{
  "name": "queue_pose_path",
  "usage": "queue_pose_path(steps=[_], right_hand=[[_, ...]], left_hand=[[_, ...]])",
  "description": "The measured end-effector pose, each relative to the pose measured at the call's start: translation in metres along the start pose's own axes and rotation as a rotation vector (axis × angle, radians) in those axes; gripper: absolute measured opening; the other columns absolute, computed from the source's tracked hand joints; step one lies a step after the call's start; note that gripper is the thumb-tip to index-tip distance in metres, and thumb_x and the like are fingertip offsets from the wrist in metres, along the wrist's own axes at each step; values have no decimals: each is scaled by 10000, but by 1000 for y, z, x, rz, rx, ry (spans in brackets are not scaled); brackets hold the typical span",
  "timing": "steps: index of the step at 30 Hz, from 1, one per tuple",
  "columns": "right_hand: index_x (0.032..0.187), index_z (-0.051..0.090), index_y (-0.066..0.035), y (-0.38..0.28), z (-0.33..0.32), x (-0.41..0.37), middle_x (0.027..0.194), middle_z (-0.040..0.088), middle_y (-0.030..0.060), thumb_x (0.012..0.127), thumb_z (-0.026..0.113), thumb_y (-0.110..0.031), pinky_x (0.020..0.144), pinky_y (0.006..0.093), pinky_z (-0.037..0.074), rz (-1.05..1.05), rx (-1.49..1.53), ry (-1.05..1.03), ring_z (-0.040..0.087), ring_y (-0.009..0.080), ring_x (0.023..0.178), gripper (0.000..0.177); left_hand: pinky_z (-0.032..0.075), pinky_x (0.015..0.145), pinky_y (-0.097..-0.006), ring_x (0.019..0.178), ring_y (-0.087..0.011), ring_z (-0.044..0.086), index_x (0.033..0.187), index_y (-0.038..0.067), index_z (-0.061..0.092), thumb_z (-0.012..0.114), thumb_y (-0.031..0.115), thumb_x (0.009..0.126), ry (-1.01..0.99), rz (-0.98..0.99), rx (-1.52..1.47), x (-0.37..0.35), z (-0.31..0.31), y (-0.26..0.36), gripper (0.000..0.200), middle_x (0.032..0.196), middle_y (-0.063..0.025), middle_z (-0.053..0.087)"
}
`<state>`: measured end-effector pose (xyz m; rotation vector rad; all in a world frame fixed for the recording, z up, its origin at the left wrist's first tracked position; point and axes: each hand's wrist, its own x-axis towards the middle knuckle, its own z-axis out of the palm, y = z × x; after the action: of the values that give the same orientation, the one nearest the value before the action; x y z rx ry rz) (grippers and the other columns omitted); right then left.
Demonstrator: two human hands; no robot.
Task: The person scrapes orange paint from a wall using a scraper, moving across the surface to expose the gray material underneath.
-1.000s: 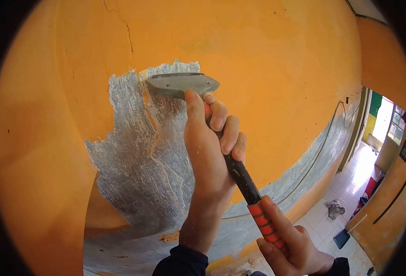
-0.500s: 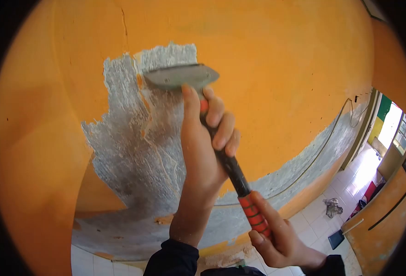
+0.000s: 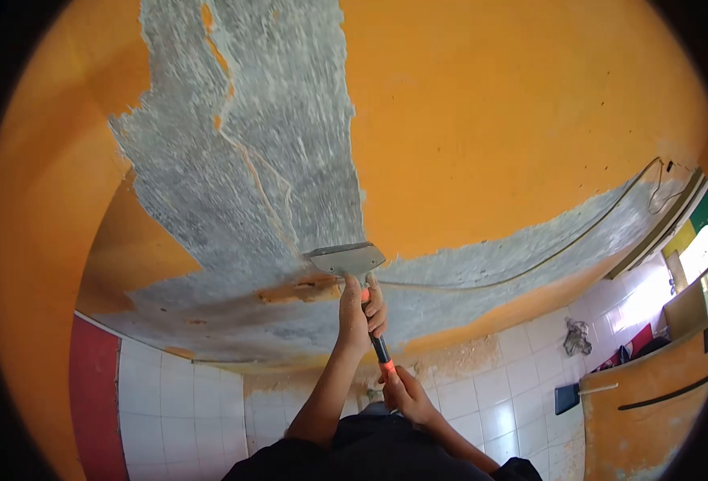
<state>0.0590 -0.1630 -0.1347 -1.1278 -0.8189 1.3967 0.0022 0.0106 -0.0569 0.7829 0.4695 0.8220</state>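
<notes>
A long-handled wall scraper has its wide metal blade against the grey scraped patch, low on the wall. My left hand is closed around the upper handle just beneath the blade, thumb laid along it. Lower down, my right hand grips the red and black end of the same handle. Orange paint borders the patch on the right. A thin crack with bits of orange left in it runs down through the bare grey surface.
A cable runs along the lower wall to the right. White tiles cover the floor, with debris at the wall's foot. A dustpan and a crumpled silvery bag lie on the right, near an orange partition.
Both hands have drawn the scraper down the wall, from near the top of the grey patch to its lower part. The bare strip above the blade is longer, and the view has tilted downward.
</notes>
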Motion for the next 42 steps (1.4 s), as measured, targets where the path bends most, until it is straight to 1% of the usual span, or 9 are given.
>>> queue_pose_path(steps=[4,10,12,16,23,25,28,30,42], right_hand=[[976,479,-15,49,-13,14,670,438,-4,1018,330,-414,517,242,412,4,-12,46,448,94,524,428],[981,526,-12,83,-13,29,650,416,-33,1005,335,-470,463,237,358,36,32,135,394,57,521,497],[955,535,-17,88,-12,31,638,417,-39,1008,325,-468,469,232,351,62,-12,164,392,54,521,501],[848,545,-4,104,-4,38,601,430,-31,1011,336,-453,505,243,359,-8,-106,229,407,62,534,521],[799,556,4,87,11,39,591,431,-28,1016,368,-404,512,251,361,13,-163,302,402,65,542,498],[640,482,-30,80,16,39,547,432,-12,1026,324,-395,486,258,339,-54,-194,330,403,79,511,554],[758,553,6,90,15,36,567,452,-16,1013,401,-360,500,275,376,0,-157,338,429,73,529,471],[760,554,6,93,17,34,558,460,-7,1011,405,-349,494,284,380,-35,-191,351,437,80,518,460],[732,550,-4,97,21,36,517,451,9,1005,417,-337,469,302,367,9,-195,367,432,105,473,451]], left_hand=[[234,344,-227,367,-54,245,833,158,509,346,735,861,84,-27,80,0,-23,-30,600,532,83,281],[243,346,-240,370,-62,274,877,158,476,380,713,875,160,-38,177,5,-44,-63,563,533,70,302],[232,338,-236,372,-55,274,856,158,442,375,687,894,244,20,202,4,-43,-67,534,532,66,301],[215,327,-230,369,-51,269,842,159,409,361,657,916,243,29,267,3,-40,-62,505,532,64,301],[222,316,-218,358,-50,271,819,143,377,341,609,945,273,77,345,2,-39,-54,483,524,53,308],[251,313,-216,353,-52,292,808,126,367,340,576,962,266,74,326,4,-35,-50,476,515,45,319],[254,309,-217,348,-56,292,807,123,367,334,566,967,274,69,332,1,-34,-49,473,511,41,320],[190,320,-222,363,-44,243,826,151,379,345,662,917,301,58,376,0,-33,-51,520,526,65,286],[198,315,-233,342,-58,251,815,144,370,351,657,918,273,126,439,2,-30,-42,524,508,55,291]])
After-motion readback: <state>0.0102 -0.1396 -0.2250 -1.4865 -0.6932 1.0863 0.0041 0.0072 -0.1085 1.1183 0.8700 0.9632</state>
